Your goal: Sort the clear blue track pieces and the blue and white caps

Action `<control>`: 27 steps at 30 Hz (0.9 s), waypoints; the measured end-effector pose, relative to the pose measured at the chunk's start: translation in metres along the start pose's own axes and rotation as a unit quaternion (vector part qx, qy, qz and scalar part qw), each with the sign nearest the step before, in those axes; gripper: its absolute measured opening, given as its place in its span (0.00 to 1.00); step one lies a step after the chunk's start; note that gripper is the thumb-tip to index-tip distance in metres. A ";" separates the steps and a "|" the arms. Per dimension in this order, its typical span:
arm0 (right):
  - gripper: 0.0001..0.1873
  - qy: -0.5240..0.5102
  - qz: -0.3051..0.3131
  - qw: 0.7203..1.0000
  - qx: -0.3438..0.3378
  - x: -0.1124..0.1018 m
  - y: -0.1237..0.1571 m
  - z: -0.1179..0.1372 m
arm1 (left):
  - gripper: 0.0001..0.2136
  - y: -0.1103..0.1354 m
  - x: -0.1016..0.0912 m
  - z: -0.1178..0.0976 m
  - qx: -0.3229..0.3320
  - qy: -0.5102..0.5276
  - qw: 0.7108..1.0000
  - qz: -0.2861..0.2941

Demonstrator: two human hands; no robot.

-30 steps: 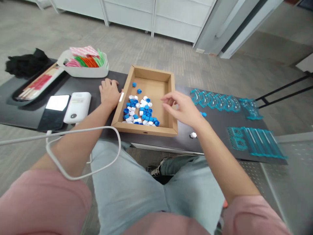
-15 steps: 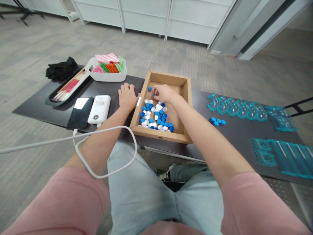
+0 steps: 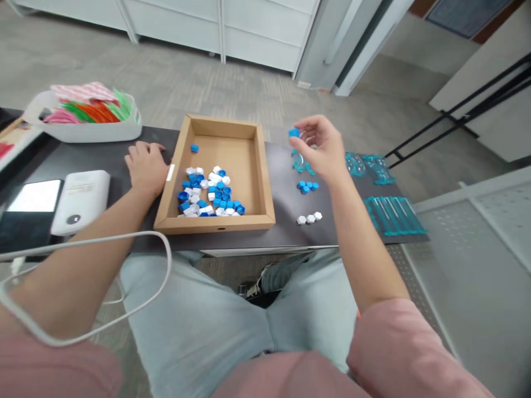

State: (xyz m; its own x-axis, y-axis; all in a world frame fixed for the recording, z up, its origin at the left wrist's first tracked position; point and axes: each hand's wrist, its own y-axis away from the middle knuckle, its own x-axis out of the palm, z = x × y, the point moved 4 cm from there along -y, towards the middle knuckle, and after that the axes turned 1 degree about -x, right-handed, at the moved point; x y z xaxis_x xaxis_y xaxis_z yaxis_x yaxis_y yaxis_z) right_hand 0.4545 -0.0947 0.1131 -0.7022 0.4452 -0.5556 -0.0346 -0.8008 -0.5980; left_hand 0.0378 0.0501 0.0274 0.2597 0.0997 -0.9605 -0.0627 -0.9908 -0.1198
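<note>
My right hand [image 3: 321, 146] is raised over the table, right of the cardboard tray [image 3: 266, 182], pinching a blue hexagonal block [image 3: 293, 132] between thumb and fingertips. Palm down, my left hand [image 3: 147, 168] lies on the table against the tray's left wall, fingers loosely spread and holding nothing. Inside the tray, a pile of blue and white hexagonal blocks [image 3: 219, 193] fills the near left part. One blue block [image 3: 194, 148] sits apart near the far left. Below my right hand are a cluster of blue blocks [image 3: 307, 187] and a row of three white blocks [image 3: 310, 219].
Clear teal plastic pieces [image 3: 354, 164] stand behind my right hand, partly hidden; ribbed teal pieces [image 3: 394, 215] lie at the table's right end. Left are a white basket [image 3: 93, 132] of colourful sticks, a power bank [image 3: 81, 202] and a phone [image 3: 29, 213]. A white cable [image 3: 124, 237] crosses my left forearm.
My right hand has left the tray and moved right over the table, carrying a blue block. My left hand stays beside the tray. The view has turned to the right.
</note>
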 end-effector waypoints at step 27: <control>0.17 0.012 -0.030 0.976 0.213 -0.040 0.179 -0.066 | 0.30 -0.002 0.000 0.000 -0.021 0.003 1.000 -0.009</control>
State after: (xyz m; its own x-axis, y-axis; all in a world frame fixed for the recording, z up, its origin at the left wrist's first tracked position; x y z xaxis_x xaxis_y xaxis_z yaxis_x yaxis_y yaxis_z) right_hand 0.5234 -0.2296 -0.0099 -0.6728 0.5013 -0.5441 -0.3713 -0.8649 -0.3378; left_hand 0.0378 0.0517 0.0271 0.2663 0.1169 -0.9568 -0.0177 -0.9919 -0.1262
